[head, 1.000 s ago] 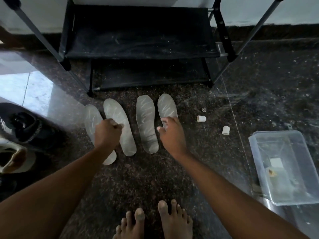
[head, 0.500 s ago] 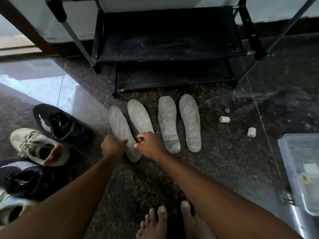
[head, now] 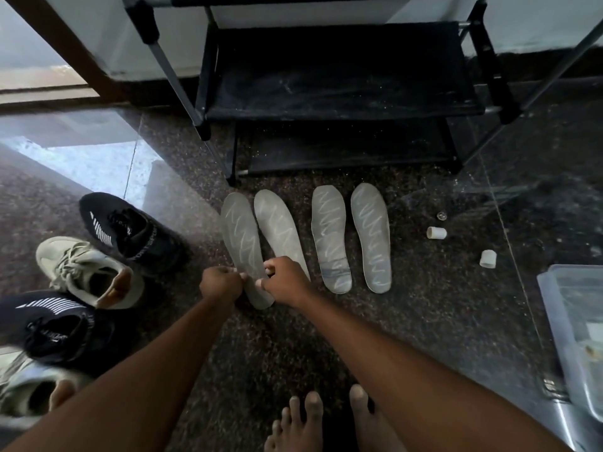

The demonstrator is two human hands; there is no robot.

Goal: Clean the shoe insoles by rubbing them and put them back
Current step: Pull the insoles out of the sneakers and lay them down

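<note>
The leftmost insole (head: 242,246) is now being taken at its heel end by both hands. The left hand (head: 222,284) is being held curled against its left edge and the right hand (head: 284,278) is being closed on its right edge, thumb and fingers pinching it. A second ago the right hand was being kept far over at the heel of the fourth insole (head: 372,238). It has since been brought across the row, so the work is being shifted from one end to the other. The insole is still being left flat on the floor (head: 424,321), toe pointing at the black shoe rack (head: 342,76), just beside the second insole (head: 277,226), with the third insole (head: 329,239) lying apart to the right. The view is also being turned leftward, so the black sneaker (head: 130,233) and the beige sneaker (head: 88,275) are being brought into sight. Judging from this two-handed hold, the insole is probably being readied for lifting, either for rubbing or for being put back into a shoe. None of the four is yet being returned.
</note>
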